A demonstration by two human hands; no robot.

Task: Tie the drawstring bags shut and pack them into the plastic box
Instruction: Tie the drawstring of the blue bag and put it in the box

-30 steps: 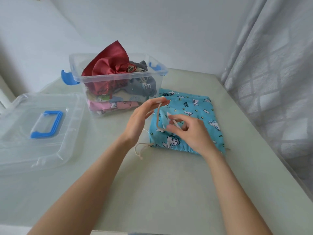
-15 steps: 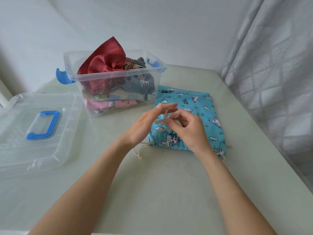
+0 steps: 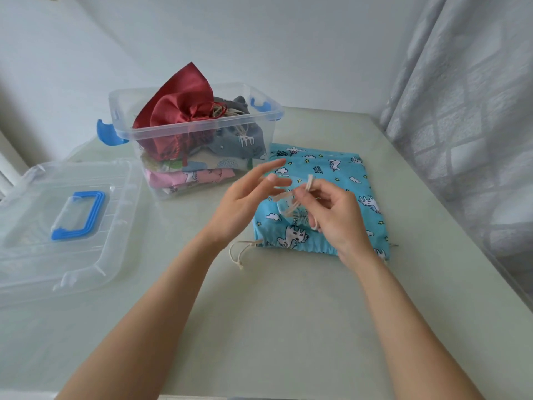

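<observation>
In the head view, the blue unicorn drawstring bag [image 3: 323,197] lies flat on the table [image 3: 288,313] beside the plastic box [image 3: 196,134]. The right hand [image 3: 331,217] pinches its thin cord [image 3: 291,200]; the left hand [image 3: 245,206] hovers with spread fingers. The bag looks soft, light and floppy, probably best lifted by its gathered mouth.

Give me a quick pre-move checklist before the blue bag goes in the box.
1. Cord tied: not ok, the right hand pinches it mid-knot.
2. Left hand free: ok, fingers straight.
3. Blue bag mouth cinched: cannot tell.
4. Box open: ok, lid lies beside it.
5. Room in box: not ok, red bag pokes above the rim.
</observation>
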